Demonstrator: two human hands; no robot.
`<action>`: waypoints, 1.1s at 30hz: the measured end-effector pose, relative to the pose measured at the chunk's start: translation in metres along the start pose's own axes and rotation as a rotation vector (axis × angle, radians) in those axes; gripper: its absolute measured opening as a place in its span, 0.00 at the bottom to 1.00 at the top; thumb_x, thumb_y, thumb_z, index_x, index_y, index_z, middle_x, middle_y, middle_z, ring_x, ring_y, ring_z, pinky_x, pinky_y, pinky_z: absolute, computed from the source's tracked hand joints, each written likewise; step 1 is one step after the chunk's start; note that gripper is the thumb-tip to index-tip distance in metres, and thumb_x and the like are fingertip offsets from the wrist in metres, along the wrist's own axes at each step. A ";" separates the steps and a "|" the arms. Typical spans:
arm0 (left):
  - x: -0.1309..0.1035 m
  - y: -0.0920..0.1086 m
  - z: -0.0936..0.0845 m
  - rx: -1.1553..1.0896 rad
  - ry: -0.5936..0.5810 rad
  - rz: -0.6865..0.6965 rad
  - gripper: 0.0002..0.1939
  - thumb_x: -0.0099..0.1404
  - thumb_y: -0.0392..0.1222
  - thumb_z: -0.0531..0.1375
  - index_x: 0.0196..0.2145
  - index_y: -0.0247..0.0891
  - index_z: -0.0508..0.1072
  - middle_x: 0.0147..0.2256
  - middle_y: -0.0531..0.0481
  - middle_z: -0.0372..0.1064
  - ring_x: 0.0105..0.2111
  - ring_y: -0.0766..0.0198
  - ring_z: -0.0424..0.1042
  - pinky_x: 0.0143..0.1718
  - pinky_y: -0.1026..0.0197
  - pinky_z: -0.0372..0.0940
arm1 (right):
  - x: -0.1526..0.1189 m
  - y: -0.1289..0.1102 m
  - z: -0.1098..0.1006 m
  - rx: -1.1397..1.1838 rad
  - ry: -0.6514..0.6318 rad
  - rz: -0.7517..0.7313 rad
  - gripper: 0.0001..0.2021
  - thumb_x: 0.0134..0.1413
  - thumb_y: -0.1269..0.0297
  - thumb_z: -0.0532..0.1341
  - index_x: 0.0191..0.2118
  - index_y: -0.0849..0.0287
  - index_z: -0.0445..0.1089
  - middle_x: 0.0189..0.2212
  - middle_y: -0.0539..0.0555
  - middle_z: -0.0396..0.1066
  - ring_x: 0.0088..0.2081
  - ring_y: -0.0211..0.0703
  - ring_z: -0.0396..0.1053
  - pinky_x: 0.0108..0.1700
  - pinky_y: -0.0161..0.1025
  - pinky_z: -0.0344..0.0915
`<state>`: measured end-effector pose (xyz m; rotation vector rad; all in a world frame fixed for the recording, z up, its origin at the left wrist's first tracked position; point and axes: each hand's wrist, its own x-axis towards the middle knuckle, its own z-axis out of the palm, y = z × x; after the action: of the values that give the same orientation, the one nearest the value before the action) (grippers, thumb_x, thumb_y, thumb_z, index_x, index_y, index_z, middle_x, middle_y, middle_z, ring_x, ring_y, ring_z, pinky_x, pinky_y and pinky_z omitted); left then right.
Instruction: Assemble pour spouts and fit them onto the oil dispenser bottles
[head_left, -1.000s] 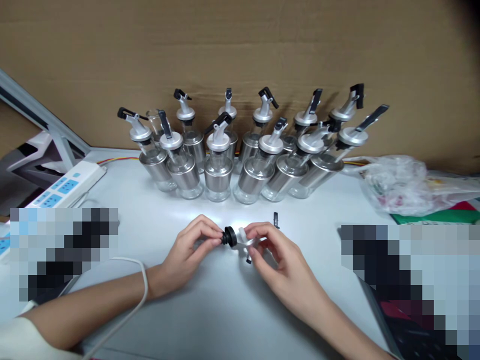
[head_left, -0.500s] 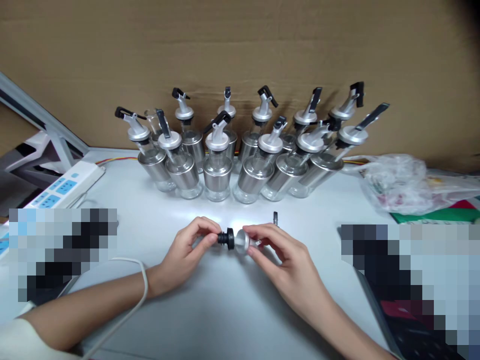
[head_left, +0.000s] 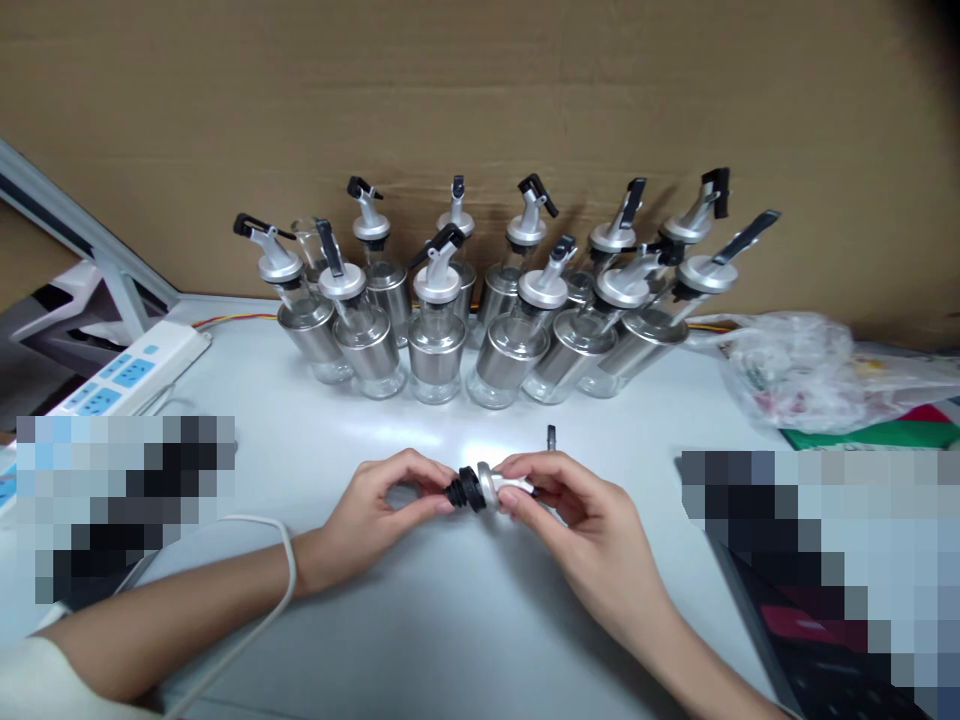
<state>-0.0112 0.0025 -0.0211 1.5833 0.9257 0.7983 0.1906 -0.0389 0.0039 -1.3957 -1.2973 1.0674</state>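
Observation:
My left hand pinches the ribbed end of a black rubber stopper. Fingers of my right hand are closed around a silver pourer spout, its round flange facing left against the stopper. Both parts lie in one line just above the table; how far the spout sits inside the stopper is hidden. A small dark lever-like piece shows just beyond my right hand. Behind the hands stand several glass bottles with metal sleeves, topped by silver pourers with black levers.
A white power strip lies at the left, and a white cable crosses my left forearm. Crumpled plastic bags sit at the right. Brown cardboard rises behind the bottles. A dark object at lower right is partly pixelated.
The gap between stopper and spout has closed; the flange now meets the stopper. My left hand has shifted slightly right, and the stopper is tilted more.

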 end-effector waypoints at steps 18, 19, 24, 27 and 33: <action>0.000 -0.001 -0.006 0.106 -0.207 0.183 0.22 0.66 0.41 0.57 0.58 0.48 0.61 0.51 0.45 0.66 0.43 0.63 0.69 0.46 0.60 0.66 | -0.004 -0.003 0.001 -0.039 -0.200 -0.070 0.11 0.56 0.66 0.59 0.45 0.54 0.73 0.35 0.54 0.69 0.29 0.35 0.67 0.31 0.34 0.65; 0.001 0.001 -0.006 0.133 -0.218 0.181 0.22 0.67 0.41 0.56 0.58 0.47 0.61 0.52 0.44 0.65 0.44 0.62 0.69 0.46 0.60 0.66 | -0.005 -0.002 0.001 -0.059 -0.215 -0.086 0.14 0.54 0.66 0.61 0.47 0.54 0.72 0.34 0.53 0.68 0.30 0.37 0.67 0.32 0.34 0.66; 0.003 0.004 -0.006 0.175 -0.253 0.191 0.21 0.68 0.41 0.54 0.58 0.48 0.59 0.51 0.44 0.64 0.43 0.62 0.68 0.46 0.59 0.65 | -0.003 0.000 0.001 -0.147 -0.204 -0.160 0.18 0.50 0.69 0.64 0.49 0.54 0.71 0.28 0.50 0.65 0.31 0.38 0.66 0.34 0.36 0.65; 0.002 0.001 -0.005 0.192 -0.264 0.217 0.21 0.68 0.40 0.53 0.57 0.48 0.59 0.50 0.45 0.64 0.42 0.64 0.67 0.46 0.60 0.65 | -0.002 0.000 0.001 -0.157 -0.171 -0.140 0.15 0.49 0.69 0.64 0.46 0.54 0.74 0.27 0.49 0.65 0.28 0.37 0.66 0.31 0.35 0.65; 0.000 -0.003 -0.005 0.224 -0.288 0.188 0.23 0.65 0.45 0.58 0.57 0.45 0.60 0.50 0.43 0.64 0.43 0.61 0.67 0.46 0.58 0.65 | -0.003 0.001 0.004 -0.142 -0.109 -0.092 0.13 0.46 0.71 0.66 0.41 0.54 0.77 0.25 0.49 0.67 0.24 0.35 0.65 0.27 0.33 0.64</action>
<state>-0.0162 0.0048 -0.0229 1.9446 0.6813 0.5872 0.1869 -0.0417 0.0018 -1.3832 -1.5268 1.0173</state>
